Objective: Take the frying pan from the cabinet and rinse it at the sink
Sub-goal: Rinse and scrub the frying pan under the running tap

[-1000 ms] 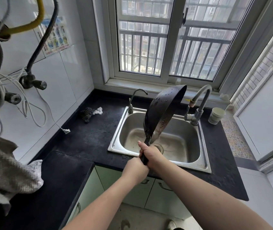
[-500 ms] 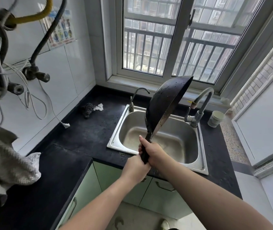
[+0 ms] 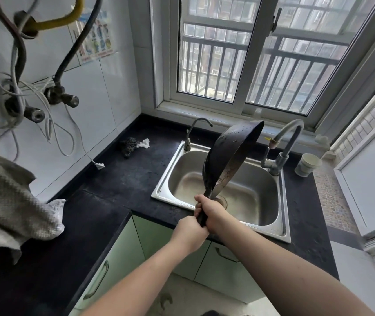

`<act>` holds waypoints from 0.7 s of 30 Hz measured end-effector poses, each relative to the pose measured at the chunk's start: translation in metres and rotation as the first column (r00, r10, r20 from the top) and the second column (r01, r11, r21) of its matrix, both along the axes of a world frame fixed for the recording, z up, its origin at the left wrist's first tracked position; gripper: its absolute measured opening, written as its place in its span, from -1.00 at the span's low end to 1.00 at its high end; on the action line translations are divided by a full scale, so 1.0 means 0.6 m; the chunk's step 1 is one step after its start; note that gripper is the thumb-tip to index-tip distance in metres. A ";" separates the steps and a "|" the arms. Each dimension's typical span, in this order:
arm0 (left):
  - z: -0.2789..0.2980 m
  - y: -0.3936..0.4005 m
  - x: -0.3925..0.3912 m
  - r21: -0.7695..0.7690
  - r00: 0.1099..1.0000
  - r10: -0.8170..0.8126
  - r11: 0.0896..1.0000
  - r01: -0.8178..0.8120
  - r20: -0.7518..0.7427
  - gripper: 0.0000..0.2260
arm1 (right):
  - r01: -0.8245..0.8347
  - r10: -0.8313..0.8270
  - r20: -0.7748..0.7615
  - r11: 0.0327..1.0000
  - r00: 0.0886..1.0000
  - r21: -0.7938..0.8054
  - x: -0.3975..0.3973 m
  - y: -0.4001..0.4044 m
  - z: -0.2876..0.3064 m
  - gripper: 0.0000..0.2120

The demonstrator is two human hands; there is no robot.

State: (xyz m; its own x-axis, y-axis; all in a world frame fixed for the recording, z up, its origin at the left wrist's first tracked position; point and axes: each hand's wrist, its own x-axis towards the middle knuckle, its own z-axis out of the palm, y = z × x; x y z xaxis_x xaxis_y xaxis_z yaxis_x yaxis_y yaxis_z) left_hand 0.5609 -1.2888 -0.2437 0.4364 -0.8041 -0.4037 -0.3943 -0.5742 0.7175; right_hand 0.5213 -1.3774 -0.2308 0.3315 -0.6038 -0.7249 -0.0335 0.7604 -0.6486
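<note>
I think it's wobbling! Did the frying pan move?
Yes, slightly. The frying pan had its top rim above the curved faucet arch half a second ago. Now it sits level with it, so it dipped down.

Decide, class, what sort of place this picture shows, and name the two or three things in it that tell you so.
Most likely a small home kitchen. A steel sink with a tap is set into a dark worktop, green cabinet doors sit below, and both hands grip a frying pan over the basin.

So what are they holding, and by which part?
The pan, by its handle: right hand higher, left hand below it.
</note>
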 end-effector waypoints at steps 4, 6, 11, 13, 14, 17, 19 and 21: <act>0.011 -0.009 -0.024 -0.008 1.000 0.024 1.000 -0.024 -0.003 -0.81 | -0.040 0.040 0.017 0.999 0.999 -0.014 -0.024 -0.011 0.010 -0.75; 0.014 -0.018 -0.044 -0.017 0.998 0.063 0.998 -0.063 -0.011 -0.80 | -0.074 0.075 0.004 0.996 0.997 -0.042 -0.038 -0.022 0.015 -0.74; 0.020 -0.042 -0.102 -0.023 0.984 0.129 0.991 -0.133 -0.120 -0.84 | -0.198 0.187 -0.089 0.970 0.978 -0.141 -0.083 -0.050 0.016 -0.58; 0.021 -0.050 -0.121 -0.020 0.975 0.165 0.985 -0.170 -0.148 -0.85 | -0.230 0.219 -0.089 0.963 0.972 -0.142 -0.100 -0.060 0.013 -0.57; 0.020 -0.052 -0.129 -0.019 0.972 0.181 0.982 -0.186 -0.150 -0.85 | -0.250 0.238 -0.090 0.958 0.967 -0.142 -0.108 -0.063 0.011 -0.57; 0.017 -0.056 -0.151 -0.016 0.971 0.212 0.976 -0.215 -0.112 -0.84 | -0.267 0.259 -0.080 0.954 0.963 -0.133 -0.125 -0.070 0.005 -0.56; 0.017 -0.057 -0.164 -0.019 0.968 0.227 0.973 -0.230 -0.106 -0.83 | -0.263 0.259 -0.052 0.959 0.965 -0.104 -0.138 -0.072 0.001 -0.59; 0.015 -0.058 -0.175 -0.019 0.961 0.249 0.967 -0.253 -0.120 -0.82 | -0.268 0.267 -0.022 0.961 0.963 -0.068 -0.149 -0.074 0.001 -0.61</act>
